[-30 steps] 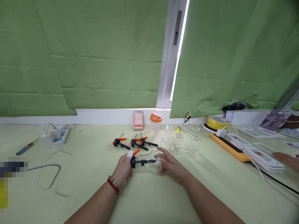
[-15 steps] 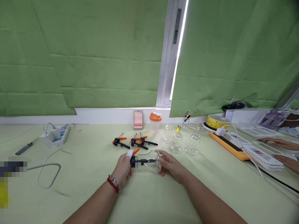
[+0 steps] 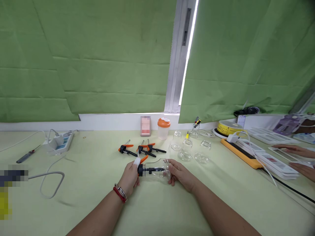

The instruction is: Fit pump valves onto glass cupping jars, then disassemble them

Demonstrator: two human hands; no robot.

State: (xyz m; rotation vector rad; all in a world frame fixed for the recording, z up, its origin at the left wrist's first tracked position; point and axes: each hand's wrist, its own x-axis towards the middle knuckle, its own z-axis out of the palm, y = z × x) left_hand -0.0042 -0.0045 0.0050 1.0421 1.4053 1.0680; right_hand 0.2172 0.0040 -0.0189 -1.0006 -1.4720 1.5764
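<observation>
My left hand (image 3: 129, 177) is closed around a black spray head (image 3: 140, 170) with an orange lever, its palm hiding part of it. The head's black tube runs inside a clear glass bottle (image 3: 157, 177), which lies sideways above the table with its neck against the head. My right hand (image 3: 180, 173) grips the wide base of that bottle. Just beyond my hands lie three more black-and-orange spray heads (image 3: 128, 150). To their right stand several clear glass bottles (image 3: 203, 154), apart from my hands.
An orange-lidded cup (image 3: 163, 129) and a pixelated card (image 3: 145, 126) stand by the wall. Left are a power strip (image 3: 65, 144), white cables and a screwdriver (image 3: 28, 155). Right are an orange-edged power strip (image 3: 241, 154), stacked white panels (image 3: 278, 164) and another person's hands (image 3: 295, 152).
My hands and the bottle have barely moved. At the right, the other person's hands have shifted slightly on a white panel.
</observation>
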